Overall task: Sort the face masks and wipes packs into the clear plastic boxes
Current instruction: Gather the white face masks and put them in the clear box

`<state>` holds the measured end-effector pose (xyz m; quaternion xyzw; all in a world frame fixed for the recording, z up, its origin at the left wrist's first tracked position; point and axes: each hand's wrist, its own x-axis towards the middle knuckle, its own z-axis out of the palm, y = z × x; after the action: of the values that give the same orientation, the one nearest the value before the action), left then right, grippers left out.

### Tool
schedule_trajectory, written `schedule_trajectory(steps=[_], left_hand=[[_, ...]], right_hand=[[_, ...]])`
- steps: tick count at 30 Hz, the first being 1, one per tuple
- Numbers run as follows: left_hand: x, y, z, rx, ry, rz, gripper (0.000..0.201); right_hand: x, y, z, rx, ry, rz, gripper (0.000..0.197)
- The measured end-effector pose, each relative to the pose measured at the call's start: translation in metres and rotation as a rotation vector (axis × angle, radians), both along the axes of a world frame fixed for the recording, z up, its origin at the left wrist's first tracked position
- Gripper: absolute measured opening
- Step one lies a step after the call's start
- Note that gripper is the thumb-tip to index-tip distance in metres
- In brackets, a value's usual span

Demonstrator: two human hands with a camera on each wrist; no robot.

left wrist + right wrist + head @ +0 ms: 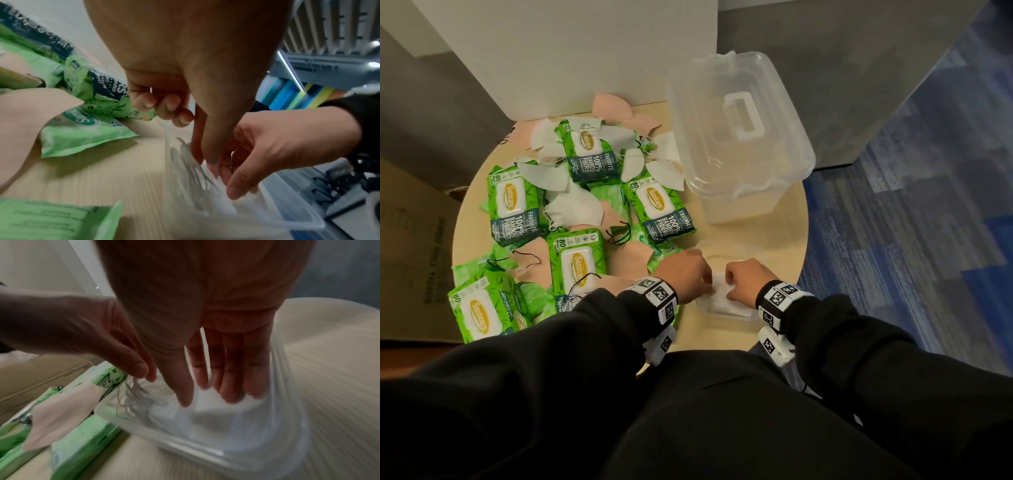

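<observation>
My sleeves (592, 342) are black. The wipes packs (515, 204) are green with navy bands, the masks (571, 205) white and pale pink, the bench (767, 240) light wood-grained.

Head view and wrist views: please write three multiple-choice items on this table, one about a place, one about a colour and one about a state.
1. Where does the large clear plastic box with the white handle stand?
A. At the far right of the round wooden table
B. On the blue carpet
C. On the cardboard carton

2. What colour are the face masks in the small clear plastic box at the table's near edge?
A. Pink
B. White
C. Black

3. In what state is the large box's lid?
A. Lying on the table
B. Propped open
C. Closed on the box

Answers:
1 A: the large clear plastic box stands on the round wooden table.
2 B: the small clear plastic box holds white face masks.
3 C: the lid covers the rim, with the handle on top.
</observation>
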<state>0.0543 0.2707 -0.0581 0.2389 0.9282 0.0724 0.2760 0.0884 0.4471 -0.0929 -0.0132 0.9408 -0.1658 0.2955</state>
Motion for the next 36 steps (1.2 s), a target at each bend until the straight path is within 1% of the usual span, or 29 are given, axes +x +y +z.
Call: schedule_trajectory(steps=[3,6,9,12,15,17,20,24,26,28,31,33,36], left_hand=[[0.003,0.003,-0.005,-0.120,0.022,-0.060,0.029],[0.006,0.000,-0.008,-0.146,0.053,-0.099,0.023],[0.007,-0.004,-0.008,-0.102,0.046,-0.101,0.015],[0.007,-0.011,-0.010,-0.031,0.019,-0.094,0.020],[0.006,-0.020,-0.009,0.078,-0.037,-0.079,0.022],[0.005,-0.028,-0.004,0.152,-0.070,-0.036,0.023],[0.007,-0.050,0.006,0.227,-0.063,0.062,0.022],[0.003,-0.096,0.021,0.356,-0.014,0.239,0.015],[-0.005,-0.125,0.028,0.417,0.004,0.364,0.012],[-0.017,-0.153,0.037,0.447,0.028,0.491,0.010],[-0.041,-0.194,0.049,0.469,0.087,0.599,0.009],[-0.060,-0.219,0.057,0.447,0.130,0.630,0.011],[-0.095,-0.252,0.063,0.426,0.197,0.642,0.018]], right_hand=[[-0.002,-0.005,-0.004,0.023,-0.032,0.039,0.024],[-0.006,-0.007,-0.005,0.024,-0.050,0.050,0.035],[-0.006,-0.009,-0.006,0.041,-0.057,0.077,0.041],[-0.008,-0.012,-0.006,0.042,-0.080,0.094,0.043],[-0.012,-0.011,-0.004,0.013,-0.115,0.087,0.040],[-0.015,-0.009,-0.001,0.001,-0.101,0.066,0.033],[-0.021,-0.009,0.009,-0.065,-0.029,0.015,0.026],[-0.039,-0.029,0.032,-0.245,0.038,-0.047,0.024],[-0.054,-0.049,0.045,-0.355,0.052,-0.052,0.022],[-0.071,-0.071,0.058,-0.433,0.065,-0.027,0.019],[-0.101,-0.105,0.076,-0.504,0.072,-0.001,0.013],[-0.123,-0.127,0.083,-0.517,0.084,0.000,0.012],[-0.161,-0.154,0.090,-0.528,0.151,-0.039,0.011]])
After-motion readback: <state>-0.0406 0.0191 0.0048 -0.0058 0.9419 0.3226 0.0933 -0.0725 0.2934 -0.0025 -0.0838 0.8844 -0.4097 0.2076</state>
